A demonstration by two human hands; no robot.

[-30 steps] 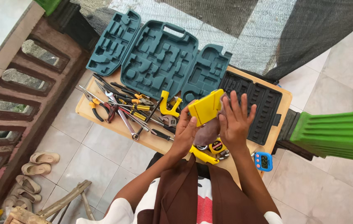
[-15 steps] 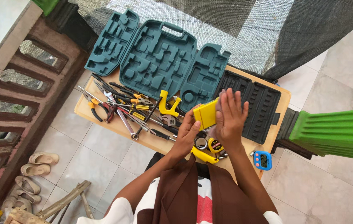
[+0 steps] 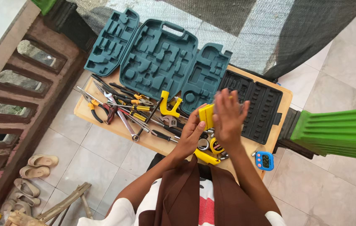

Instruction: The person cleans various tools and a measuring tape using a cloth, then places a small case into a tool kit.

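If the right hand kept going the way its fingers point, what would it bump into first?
Probably the open teal plastic tool case beyond the right hand, though the hand seems raised above the table, so depth is unclear.

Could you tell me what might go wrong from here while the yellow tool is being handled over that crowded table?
The yellow tool is pinched between the left hand and the right hand above the table; a slip could drop it onto the tape measure below. The blue timer sits at the table's edge, where a forearm could perhaps nudge it off.
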